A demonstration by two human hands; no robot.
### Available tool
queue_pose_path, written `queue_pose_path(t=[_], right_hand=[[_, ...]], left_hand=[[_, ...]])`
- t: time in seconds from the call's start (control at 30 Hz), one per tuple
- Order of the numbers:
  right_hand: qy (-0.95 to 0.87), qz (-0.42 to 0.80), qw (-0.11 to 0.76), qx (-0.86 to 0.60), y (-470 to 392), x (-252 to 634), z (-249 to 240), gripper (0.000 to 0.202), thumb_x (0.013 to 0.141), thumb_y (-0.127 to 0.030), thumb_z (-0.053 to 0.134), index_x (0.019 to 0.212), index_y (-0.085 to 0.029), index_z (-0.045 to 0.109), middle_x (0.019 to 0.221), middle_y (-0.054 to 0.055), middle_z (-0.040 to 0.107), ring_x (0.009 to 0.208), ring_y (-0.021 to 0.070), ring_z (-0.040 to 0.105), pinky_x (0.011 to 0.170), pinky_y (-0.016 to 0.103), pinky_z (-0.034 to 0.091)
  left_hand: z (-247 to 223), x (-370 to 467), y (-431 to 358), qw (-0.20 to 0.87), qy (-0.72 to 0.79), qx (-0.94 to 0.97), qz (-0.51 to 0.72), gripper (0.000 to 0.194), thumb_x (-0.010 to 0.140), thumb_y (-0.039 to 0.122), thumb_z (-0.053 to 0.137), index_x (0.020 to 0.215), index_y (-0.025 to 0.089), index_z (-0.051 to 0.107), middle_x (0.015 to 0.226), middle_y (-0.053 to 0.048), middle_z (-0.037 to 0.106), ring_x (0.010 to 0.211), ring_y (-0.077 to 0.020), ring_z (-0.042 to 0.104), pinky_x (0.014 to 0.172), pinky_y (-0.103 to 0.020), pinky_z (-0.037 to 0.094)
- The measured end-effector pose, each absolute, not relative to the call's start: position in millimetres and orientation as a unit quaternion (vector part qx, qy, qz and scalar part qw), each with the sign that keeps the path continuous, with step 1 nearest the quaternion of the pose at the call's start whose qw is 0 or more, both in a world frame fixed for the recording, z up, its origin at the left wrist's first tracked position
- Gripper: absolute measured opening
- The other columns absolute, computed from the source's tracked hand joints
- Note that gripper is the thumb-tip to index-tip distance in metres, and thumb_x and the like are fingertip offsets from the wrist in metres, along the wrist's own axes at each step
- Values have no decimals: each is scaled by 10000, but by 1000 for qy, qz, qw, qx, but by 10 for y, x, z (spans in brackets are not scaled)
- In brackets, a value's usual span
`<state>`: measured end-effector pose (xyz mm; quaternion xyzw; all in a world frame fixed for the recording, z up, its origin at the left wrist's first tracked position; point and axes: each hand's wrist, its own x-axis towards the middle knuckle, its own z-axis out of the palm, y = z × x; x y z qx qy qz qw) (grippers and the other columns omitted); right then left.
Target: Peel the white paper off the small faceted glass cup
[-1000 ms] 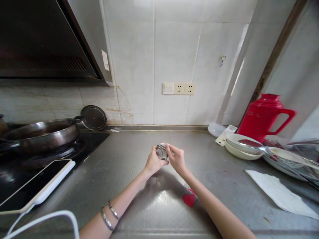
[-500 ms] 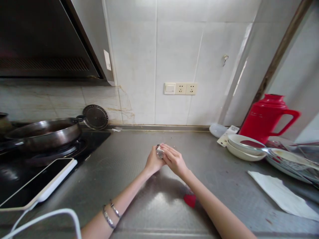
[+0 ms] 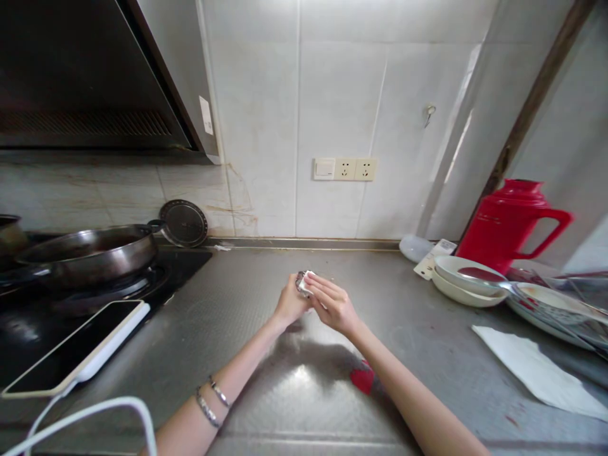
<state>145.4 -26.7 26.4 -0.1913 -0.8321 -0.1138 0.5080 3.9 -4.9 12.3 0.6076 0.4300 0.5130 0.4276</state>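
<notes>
Both hands meet above the middle of the steel counter. My left hand (image 3: 291,303) is closed around a small shiny, dark-and-silver thing (image 3: 299,283); only its rim shows and its kind cannot be made out. The fingers of my right hand (image 3: 335,306) press a small white piece (image 3: 308,277) against it, perhaps folded tissue or a bit of sponge. Two silver bracelets (image 3: 207,408) circle my left forearm. A small red thing (image 3: 362,379) lies on the counter by my right forearm, partly hidden by it.
To the left are a steel pan (image 3: 104,253) on the black hob and a phone (image 3: 76,348) with a white cable. On the right stand a red thermos jug (image 3: 506,225), stacked bowls (image 3: 468,294), plates and a white paper napkin (image 3: 534,367). Sockets (image 3: 355,169) sit on the wall.
The white piece has shifted slightly under my right fingers, and more of the shiny thing's dark rim shows. Both hands stay in nearly the same place.
</notes>
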Motion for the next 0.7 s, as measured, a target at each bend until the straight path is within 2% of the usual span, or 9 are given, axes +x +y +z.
queue_pose_path(t=[0.13, 0.3, 0.53, 0.7], right_hand=[[-791, -83, 559, -234, -242, 1467, 236, 325, 888, -128, 462, 1145, -206, 644, 1138, 92, 683, 1121, 222, 613, 927, 384, 549], [-730, -31, 610, -306, -245, 1456, 220, 290, 910, -197, 459, 1092, -233, 683, 1095, 72, 703, 1059, 226, 650, 899, 375, 558], [-761, -46, 597, -250, -299, 1409, 215, 318, 880, -150, 490, 1139, -222, 660, 1137, 81, 683, 1119, 233, 614, 944, 399, 534], [-753, -31, 599, -271, -287, 1406, 219, 302, 891, -180, 479, 1118, -228, 672, 1140, 77, 683, 1101, 233, 625, 932, 394, 541]], left_hand=[[191, 85, -132, 446, 440, 598, 500, 556, 543, 166, 761, 1045, 163, 522, 807, -10, 639, 620, -124, 582, 458, -186, 452], [295, 112, -230, 494, 445, 551, 505, 550, 513, 112, 776, 999, 160, 522, 812, -19, 624, 653, -129, 601, 478, -197, 498], [405, 68, -232, 515, 457, 522, 504, 533, 530, 209, 820, 972, 155, 527, 759, -5, 615, 563, -100, 578, 463, -208, 504], [342, 86, -222, 519, 439, 534, 503, 493, 547, 232, 809, 946, 153, 531, 713, 13, 600, 535, -95, 571, 452, -204, 499]])
